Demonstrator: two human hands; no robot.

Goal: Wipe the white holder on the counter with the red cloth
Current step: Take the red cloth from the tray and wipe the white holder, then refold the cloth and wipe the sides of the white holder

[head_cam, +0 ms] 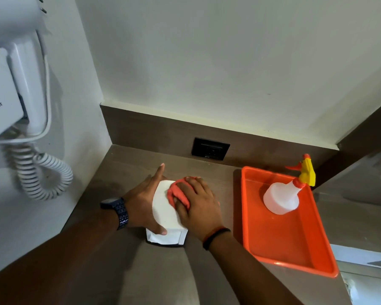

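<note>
Fingers [186, 190] press red cloth [176, 192] (bunched) onto white holder [165, 214].

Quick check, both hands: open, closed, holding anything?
Left hand: open, fingers spread, steadying the white holder.
Right hand: closed on the red cloth, pressing it onto the holder.

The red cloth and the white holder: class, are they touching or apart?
Touching. The head view shows the right hand pressing the red cloth onto the white holder top.
</note>
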